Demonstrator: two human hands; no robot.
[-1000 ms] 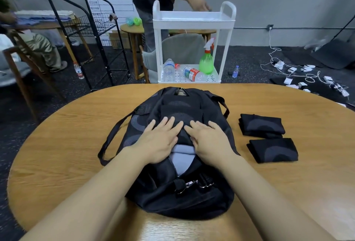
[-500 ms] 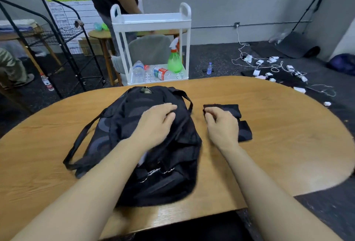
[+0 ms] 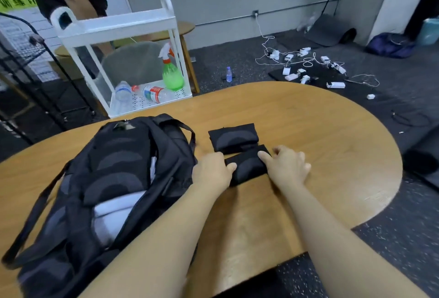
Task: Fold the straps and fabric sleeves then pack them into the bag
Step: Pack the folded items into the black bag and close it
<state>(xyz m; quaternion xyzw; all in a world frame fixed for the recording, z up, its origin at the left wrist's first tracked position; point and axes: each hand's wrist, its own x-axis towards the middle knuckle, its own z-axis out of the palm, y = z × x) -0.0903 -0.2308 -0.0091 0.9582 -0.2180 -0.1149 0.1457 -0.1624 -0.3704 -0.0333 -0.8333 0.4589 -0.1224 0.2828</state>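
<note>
Left hand [image 3: 212, 170] and right hand [image 3: 288, 167] clasp the nearer folded sleeve [image 3: 247, 166] from both sides, just right of the open backpack [image 3: 114, 179]; judged risk: uneven lifting unfolds it or drags the touching second sleeve [image 3: 234, 137].

Bare surface [image 3: 320, 136] lies right and far of the two folded sleeves. The near sleeve [image 3: 247, 164] is flanked by the left hand [image 3: 211, 172] and right hand [image 3: 287, 167]; the far sleeve [image 3: 234, 137] touches its far edge. The open bag [image 3: 107, 179] blocks the left side. A white cart [image 3: 123, 60] stands beyond the far edge.
</note>
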